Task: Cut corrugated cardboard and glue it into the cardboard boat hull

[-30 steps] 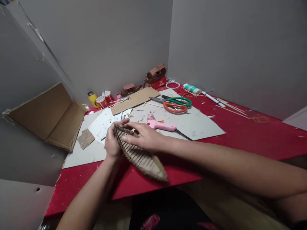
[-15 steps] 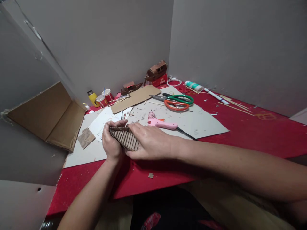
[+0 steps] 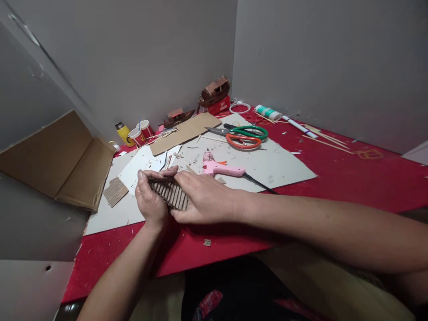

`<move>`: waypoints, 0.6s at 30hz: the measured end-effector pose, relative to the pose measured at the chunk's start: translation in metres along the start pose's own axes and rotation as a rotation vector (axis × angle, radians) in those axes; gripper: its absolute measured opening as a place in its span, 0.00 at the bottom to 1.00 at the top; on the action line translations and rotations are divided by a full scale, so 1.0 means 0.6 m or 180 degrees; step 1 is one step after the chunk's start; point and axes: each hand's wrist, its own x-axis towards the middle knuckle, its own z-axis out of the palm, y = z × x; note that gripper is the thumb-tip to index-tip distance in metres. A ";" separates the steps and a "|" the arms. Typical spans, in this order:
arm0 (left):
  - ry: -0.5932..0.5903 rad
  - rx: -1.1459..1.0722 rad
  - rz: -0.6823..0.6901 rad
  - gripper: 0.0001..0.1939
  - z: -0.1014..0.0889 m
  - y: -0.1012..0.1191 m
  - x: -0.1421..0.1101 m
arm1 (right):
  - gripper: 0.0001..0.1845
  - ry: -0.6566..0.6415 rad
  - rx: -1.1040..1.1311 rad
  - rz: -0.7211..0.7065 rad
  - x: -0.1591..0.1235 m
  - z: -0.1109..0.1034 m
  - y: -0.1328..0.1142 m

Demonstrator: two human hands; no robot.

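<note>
Between my two hands is a small corrugated cardboard piece (image 3: 171, 195) with ridged strips and a darker raised edge, held above the table's near side. My left hand (image 3: 152, 198) wraps its left end, fingers along the far edge. From the right, my right hand (image 3: 205, 196) grips the other end, thumb on top and fingers beneath, covering part of it. Just beyond my right hand lies a pink glue gun (image 3: 224, 169) with a black cord. Scissors with green and orange handles (image 3: 242, 137) rest farther back on the grey board (image 3: 284, 171).
A cardboard square (image 3: 115, 192) and white paper (image 3: 140, 162) lie left. A folded cardboard sheet (image 3: 63, 156) leans on the wall. Behind stand a yellow bottle (image 3: 124, 135), paper cups (image 3: 137, 137) and two model boats (image 3: 214, 92). Thin sticks (image 3: 329, 138) lie right on the red table (image 3: 351, 178).
The view has shifted slightly, so most things sit a little farther left and up. Both hands keep hold of the cardboard piece, which looks tilted a little differently.
</note>
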 end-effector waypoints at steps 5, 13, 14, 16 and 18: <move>0.0035 -0.0001 -0.0006 0.21 -0.003 -0.008 0.002 | 0.28 0.0042 -0.0078 0.0013 -0.001 0.007 0.005; 0.0115 0.0055 -0.0148 0.21 -0.002 -0.008 0.008 | 0.30 -0.0030 0.0018 0.0178 0.003 0.008 0.002; 0.0086 0.0041 -0.0180 0.21 -0.003 -0.007 0.010 | 0.30 -0.0012 0.0039 0.0203 0.003 0.008 0.001; -0.0017 -0.0030 -0.0353 0.21 -0.004 -0.003 0.015 | 0.31 0.0032 0.0080 0.0244 0.004 0.008 0.001; -0.0162 -0.0261 -0.0650 0.23 -0.007 0.004 0.023 | 0.33 0.0099 0.0108 0.0261 0.005 0.009 0.002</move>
